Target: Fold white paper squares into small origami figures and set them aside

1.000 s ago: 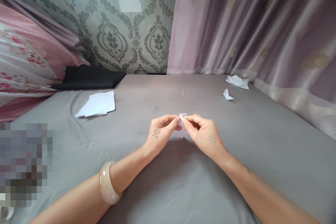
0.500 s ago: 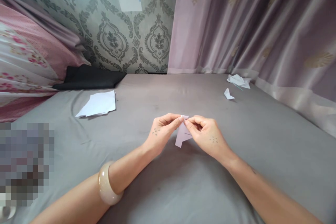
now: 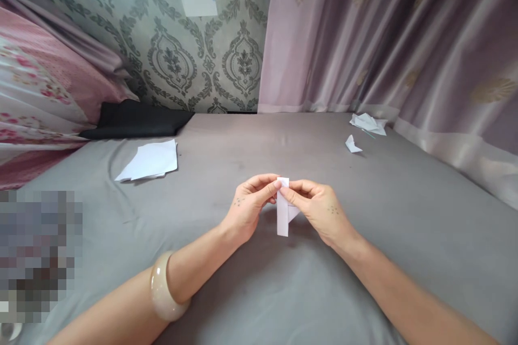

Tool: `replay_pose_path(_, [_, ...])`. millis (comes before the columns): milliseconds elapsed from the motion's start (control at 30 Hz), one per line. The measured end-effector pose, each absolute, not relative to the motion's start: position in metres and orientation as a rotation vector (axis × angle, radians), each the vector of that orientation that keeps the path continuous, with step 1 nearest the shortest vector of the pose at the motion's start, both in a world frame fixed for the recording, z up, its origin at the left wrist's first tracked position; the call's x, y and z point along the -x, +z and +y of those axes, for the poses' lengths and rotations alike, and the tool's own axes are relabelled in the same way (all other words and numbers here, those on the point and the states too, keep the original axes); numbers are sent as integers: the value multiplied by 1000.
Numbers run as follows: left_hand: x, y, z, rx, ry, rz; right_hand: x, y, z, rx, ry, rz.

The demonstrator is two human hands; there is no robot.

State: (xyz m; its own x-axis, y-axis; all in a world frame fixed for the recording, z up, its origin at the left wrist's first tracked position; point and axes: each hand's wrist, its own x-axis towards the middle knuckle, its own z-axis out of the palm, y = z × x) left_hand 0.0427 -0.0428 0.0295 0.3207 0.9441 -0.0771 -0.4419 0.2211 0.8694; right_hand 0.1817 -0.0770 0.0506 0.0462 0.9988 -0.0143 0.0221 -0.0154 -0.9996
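Note:
A small piece of folded paper (image 3: 283, 221), pale white-lilac, is held up above the grey cloth. It shows a narrow upright strip with a slanted flap sticking out at its lower right. My left hand (image 3: 250, 205) pinches the strip's upper left edge between thumb and fingers. From the other side, my right hand (image 3: 318, 207) grips it just below the top, its thumb lying across the front. Both thumbs nearly meet on the paper. The right hand hides part of the flap. A pale bangle (image 3: 164, 288) circles my left wrist.
A stack of white sheets (image 3: 151, 160) lies at the left, before a black cloth (image 3: 141, 118). At the far right are a small folded paper piece (image 3: 353, 144) and a pile of white papers (image 3: 367, 123). Curtains (image 3: 343, 38) hang behind the grey-covered surface (image 3: 243, 307).
The folded paper has turned in my fingers: its strip now stands upright facing me, and its top end no longer curls over. Both hands keep nearly the same place.

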Motion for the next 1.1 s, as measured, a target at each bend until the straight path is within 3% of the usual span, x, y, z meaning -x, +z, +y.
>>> replay_pose_path(567, [-39, 28, -39, -929, 1038, 805, -176, 40, -79, 1295, 973, -1194])
replay_pose_path(1100, [-38, 24, -37, -915, 1033, 797, -175, 35, -84, 1315, 560, -1464])
